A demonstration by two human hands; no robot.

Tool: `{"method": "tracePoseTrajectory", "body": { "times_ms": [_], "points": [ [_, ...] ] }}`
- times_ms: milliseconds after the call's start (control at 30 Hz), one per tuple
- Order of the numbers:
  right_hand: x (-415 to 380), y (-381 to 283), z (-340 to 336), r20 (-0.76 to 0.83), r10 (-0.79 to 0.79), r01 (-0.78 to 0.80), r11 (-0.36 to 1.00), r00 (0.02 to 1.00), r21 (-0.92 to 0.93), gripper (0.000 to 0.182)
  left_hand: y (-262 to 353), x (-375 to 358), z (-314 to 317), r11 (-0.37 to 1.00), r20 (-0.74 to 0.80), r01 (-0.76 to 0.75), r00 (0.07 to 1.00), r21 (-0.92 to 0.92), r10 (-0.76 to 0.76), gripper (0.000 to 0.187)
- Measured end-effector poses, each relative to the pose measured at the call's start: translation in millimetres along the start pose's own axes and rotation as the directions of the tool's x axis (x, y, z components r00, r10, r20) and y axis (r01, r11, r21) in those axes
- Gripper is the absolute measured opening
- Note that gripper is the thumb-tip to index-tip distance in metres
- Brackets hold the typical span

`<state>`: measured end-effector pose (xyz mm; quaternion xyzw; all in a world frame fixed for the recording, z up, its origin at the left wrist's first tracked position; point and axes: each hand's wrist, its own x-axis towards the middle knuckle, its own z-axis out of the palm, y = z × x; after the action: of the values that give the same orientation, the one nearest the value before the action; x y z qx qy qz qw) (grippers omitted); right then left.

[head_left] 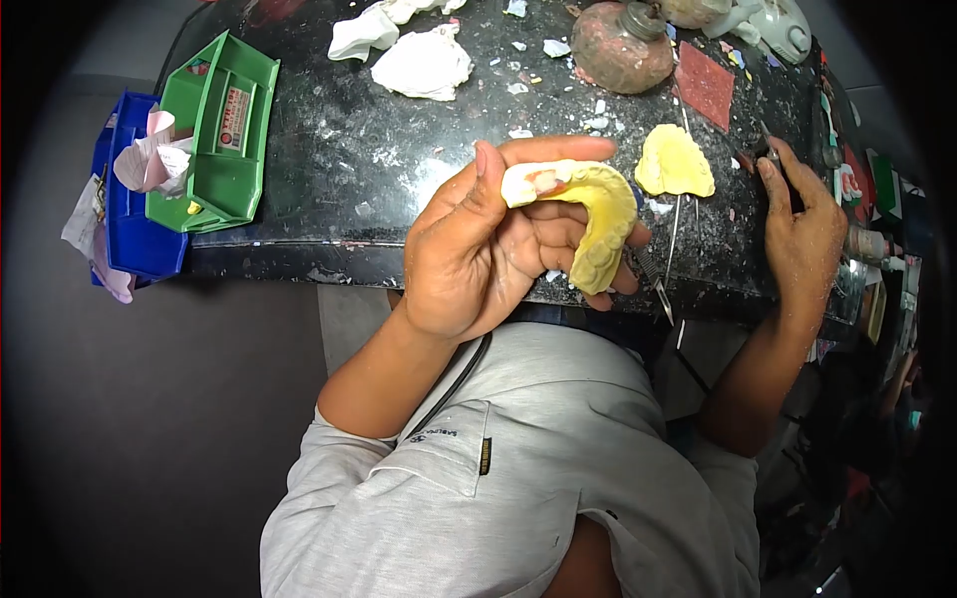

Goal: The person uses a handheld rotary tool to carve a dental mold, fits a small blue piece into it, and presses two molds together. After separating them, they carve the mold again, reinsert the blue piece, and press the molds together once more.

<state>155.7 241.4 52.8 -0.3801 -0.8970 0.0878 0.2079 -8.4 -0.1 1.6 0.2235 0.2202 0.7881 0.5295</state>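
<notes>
My left hand (498, 229) holds up a yellow, horseshoe-shaped dental cast (603, 214) over the table's front edge, thumb and fingers around it. A pinkish-red patch marks the cast's left end. My right hand (802, 219) rests on the table at the right, thumb and index finger closed near a small dark tool tip; most of what it grips is hidden. Between the hands a second yellow cast (675, 162) lies on the table.
Green (254, 130) and blue (145, 244) plastic bins with crumpled paper stand at the left. White plaster lumps (424, 65), a dirty round burner (623, 50) and a red wax sheet (705, 87) lie farther back. Thin metal instruments (676, 234) cross the front edge.
</notes>
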Motion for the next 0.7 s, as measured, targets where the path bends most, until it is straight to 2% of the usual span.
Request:
{"method": "tracePoseTrajectory", "body": {
  "times_ms": [167,300,367,500,567,600,667,700],
  "points": [
    [-2,-4,1,0.031,-0.008,0.011,0.993,0.999,-0.117,0.029,-1,0,-5,0.999,0.035,0.018,0.999,-0.046,-0.016,0.075],
    [-2,-1,0,0.043,-0.057,0.063,0.988,0.997,-0.139,0.029,0,-1,-5,0.995,0.019,0.002,1.000,-0.103,0.000,0.075],
    [-2,-1,-2,0.042,-0.105,0.110,0.982,0.994,-0.157,0.027,1,-2,-2,0.995,-0.006,0.002,1.000,-0.099,-0.003,0.075],
    [-3,-11,-7,0.055,-0.080,0.089,0.979,0.995,-0.182,0.024,3,-2,-1,0.999,-0.032,0.006,0.999,-0.048,-0.007,0.075],
    [-4,-21,-8,0.004,-0.141,0.141,0.990,0.990,0.025,0.023,1,-2,-3,0.996,-0.029,-0.009,1.000,-0.084,0.006,0.074],
    [-5,-29,-10,0.003,-0.137,0.137,0.990,0.991,0.024,0.023,0,-3,-4,0.992,-0.028,-0.024,0.999,-0.121,0.020,0.074],
    [-7,-48,-10,0.006,-0.405,0.391,0.885,0.914,0.253,0.018,-3,-2,-7,0.983,-0.031,-0.071,0.997,-0.167,0.066,0.072],
    [-8,-54,-7,0.003,-0.401,0.387,0.887,0.916,0.252,0.018,-4,-2,-8,0.969,-0.042,-0.121,0.993,-0.214,0.115,0.071]
  ]
}}
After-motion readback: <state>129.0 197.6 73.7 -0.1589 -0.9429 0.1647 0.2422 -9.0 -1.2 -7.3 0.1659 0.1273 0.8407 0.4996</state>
